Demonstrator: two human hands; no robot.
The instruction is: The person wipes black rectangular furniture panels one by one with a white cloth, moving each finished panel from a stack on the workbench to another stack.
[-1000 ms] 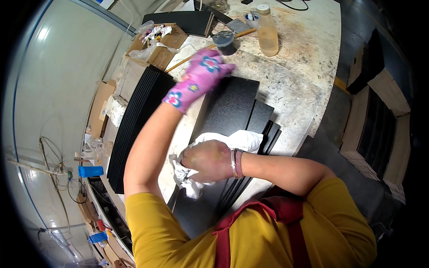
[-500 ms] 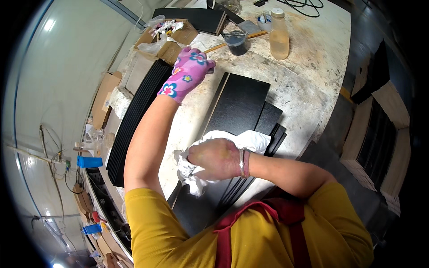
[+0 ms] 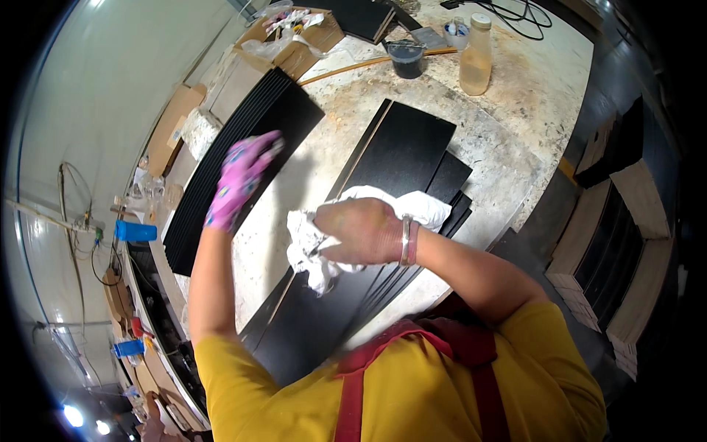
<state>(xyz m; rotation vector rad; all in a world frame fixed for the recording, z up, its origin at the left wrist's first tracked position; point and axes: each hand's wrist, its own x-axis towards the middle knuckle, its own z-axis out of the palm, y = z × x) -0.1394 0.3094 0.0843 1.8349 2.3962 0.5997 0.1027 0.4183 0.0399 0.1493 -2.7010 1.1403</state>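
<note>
My right hand (image 3: 361, 230), bare and stained, is closed over a bunched white cloth (image 3: 302, 250) and presses it on a long black board (image 3: 401, 147). More black boards (image 3: 451, 177) lie fanned out beneath that one on the worktable. My left hand (image 3: 247, 173), in a pink flowered glove, is over a row of black boards (image 3: 213, 158) standing close together at the left. A broad black board face (image 3: 294, 118) shows at the right of that row, beside the glove. Motion smears the gloved fingers, so their grip is unclear.
At the back stand a tub of dark liquid (image 3: 406, 59), a capped bottle (image 3: 477, 59), a thin wooden stick (image 3: 353, 68) and a cardboard box (image 3: 298, 55) of odds and ends. Black cable (image 3: 526, 22) lies behind. Wooden-edged pieces (image 3: 582, 258) are stacked at the right.
My left hand has drawn back toward me and left, from near the box to the standing boards. A broad black face now shows beside that row. My right hand still presses the cloth.
</note>
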